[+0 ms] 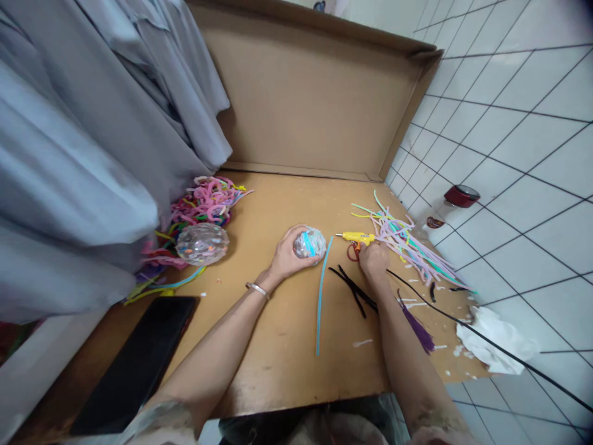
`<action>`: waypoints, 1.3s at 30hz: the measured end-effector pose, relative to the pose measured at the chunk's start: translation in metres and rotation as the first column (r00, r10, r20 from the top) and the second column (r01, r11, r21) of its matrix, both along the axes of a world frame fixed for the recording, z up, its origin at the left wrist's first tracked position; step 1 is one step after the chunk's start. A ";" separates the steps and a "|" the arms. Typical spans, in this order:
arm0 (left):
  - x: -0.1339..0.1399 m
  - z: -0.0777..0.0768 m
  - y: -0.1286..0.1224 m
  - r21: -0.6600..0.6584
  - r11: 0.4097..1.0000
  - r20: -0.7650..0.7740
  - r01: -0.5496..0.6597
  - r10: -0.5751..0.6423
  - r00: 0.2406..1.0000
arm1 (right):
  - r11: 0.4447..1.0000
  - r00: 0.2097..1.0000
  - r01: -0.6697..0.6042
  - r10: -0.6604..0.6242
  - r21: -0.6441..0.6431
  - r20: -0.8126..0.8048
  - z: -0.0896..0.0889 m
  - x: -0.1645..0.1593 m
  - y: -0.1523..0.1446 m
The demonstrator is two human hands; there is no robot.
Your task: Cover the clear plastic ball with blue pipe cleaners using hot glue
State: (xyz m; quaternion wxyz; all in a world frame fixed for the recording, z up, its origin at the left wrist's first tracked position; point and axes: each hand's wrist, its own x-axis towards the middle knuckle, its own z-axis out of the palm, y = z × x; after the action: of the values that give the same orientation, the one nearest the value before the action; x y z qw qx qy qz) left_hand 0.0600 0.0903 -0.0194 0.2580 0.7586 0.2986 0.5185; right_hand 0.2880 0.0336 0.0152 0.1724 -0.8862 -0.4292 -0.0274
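Note:
My left hand (290, 252) is wrapped round a clear bumpy ball (317, 235) with light-blue strips across it. In my right hand (375, 259) is a yellow glue gun (354, 237), its nozzle pointing left towards the ball. The fingers curl round its handle, partly out of sight, and a black cord (435, 306) trails off to the lower right. Red-handled scissors (353, 252) lie just beside that hand. Between my hands a single blue pipe cleaner (320, 303) lies on the table. Black pipe cleaners (354, 287) rest next to my right wrist.
A second clear ball (202, 244) sits by a heap of colourful pipe cleaners (208, 201). More pastel pipe cleaners (407, 238) lie right, near a red-lidded jar (447, 207). A black phone (139, 364), purple tassel (417, 324), white tissue (493, 340) and cardboard panel (315, 93) surround the work area.

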 end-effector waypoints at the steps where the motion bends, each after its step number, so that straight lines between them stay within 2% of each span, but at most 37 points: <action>1: 0.000 0.000 0.000 0.004 1.000 0.003 0.000 0.000 1.000 | 1.000 0.999 -0.016 0.016 0.012 0.046 0.001 -0.002 -0.001; 5: 0.000 0.000 0.000 0.008 1.000 0.004 -0.008 0.008 1.000 | 0.984 0.962 -0.177 0.175 -0.009 0.211 0.006 -0.014 -0.009; 8: 0.000 0.001 -0.001 0.015 1.000 -0.001 -0.007 0.007 1.000 | 0.951 0.940 -0.279 0.299 -0.137 0.165 0.006 -0.027 -0.015; 12: 0.000 0.001 -0.001 0.024 1.000 -0.007 -0.013 0.013 1.000 | 0.920 0.938 -0.288 0.327 -0.268 0.115 0.005 -0.037 -0.020; 14: 0.000 0.000 -0.001 0.028 1.000 -0.010 -0.014 0.014 1.000 | 0.928 0.941 -0.259 0.306 -0.269 0.147 0.005 -0.037 -0.021; 16: 0.001 0.000 -0.001 0.023 1.000 -0.012 -0.014 0.015 1.000 | 0.928 0.915 -0.288 0.340 -0.238 0.216 0.007 -0.037 -0.021; 18: 0.001 0.000 -0.001 0.012 1.000 -0.009 -0.011 0.011 1.000 | 0.890 0.848 -0.395 0.449 -0.227 0.281 0.007 -0.039 -0.020; 21: 0.000 0.001 0.000 0.006 1.000 0.001 0.000 0.000 1.000 | 0.777 0.725 -0.543 0.625 -0.318 0.290 0.006 -0.046 -0.013; 23: 0.000 0.002 0.000 0.008 1.000 0.005 0.002 -0.002 1.000 | 0.711 0.673 -0.587 0.694 -0.386 0.255 0.005 -0.052 -0.007; 25: 0.000 0.002 0.001 0.012 1.000 0.007 0.003 -0.003 1.000 | 0.672 0.647 -0.614 0.729 -0.414 0.224 0.003 -0.055 -0.003; 32: 0.000 0.002 0.001 0.016 1.000 0.009 0.015 -0.015 1.000 | 0.639 0.620 -0.669 0.762 -0.380 0.190 -0.004 -0.049 -0.005; 39: -0.003 0.003 0.002 0.035 0.999 0.001 -0.012 0.012 1.000 | 0.564 0.521 -0.693 0.822 -0.449 0.229 -0.006 -0.041 -0.006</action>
State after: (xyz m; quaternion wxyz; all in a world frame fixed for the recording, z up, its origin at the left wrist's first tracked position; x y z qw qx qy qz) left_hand 0.0573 0.0921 -0.0167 0.2418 0.7610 0.2936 0.5256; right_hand 0.2471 0.0274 0.0089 -0.0659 -0.5921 -0.8001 -0.0697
